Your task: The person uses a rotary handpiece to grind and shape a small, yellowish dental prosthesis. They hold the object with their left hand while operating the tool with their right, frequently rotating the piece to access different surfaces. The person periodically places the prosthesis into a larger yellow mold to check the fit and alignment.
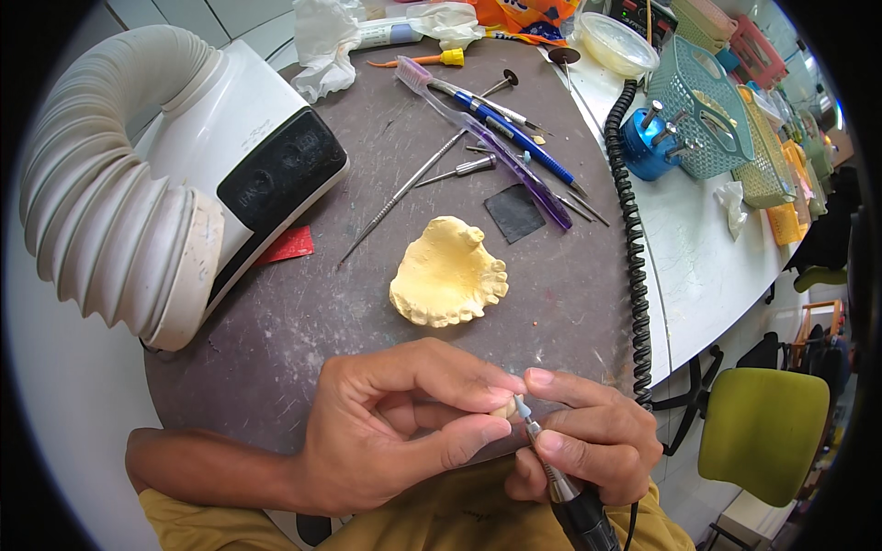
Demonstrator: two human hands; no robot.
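Low in the head view, my left hand (pixel 390 427) pinches a small cream-coloured dental piece (pixel 503 410) between thumb and fingers. Much of that piece is hidden by the fingertips, so its exact kind cannot be told. My right hand (pixel 597 432) grips a rotary handpiece (pixel 577 514) with a black body and metal nose. Its pale blue tip (pixel 523 407) meets or nearly meets the dental piece. My right index fingertip is close beside the left fingers. Just beyond my hands, a yellow plaster dental model (pixel 446 273) lies on the brown work surface (pixel 312 331).
A white unit (pixel 248 101) with a ribbed hose (pixel 101 202) stands left. Beyond the model lie a purple toothbrush (pixel 496 138), a blue pen (pixel 514 133), metal tools (pixel 404 195) and a black square (pixel 514 213). A coiled cord (pixel 634 248) runs along the right, near baskets (pixel 703 110).
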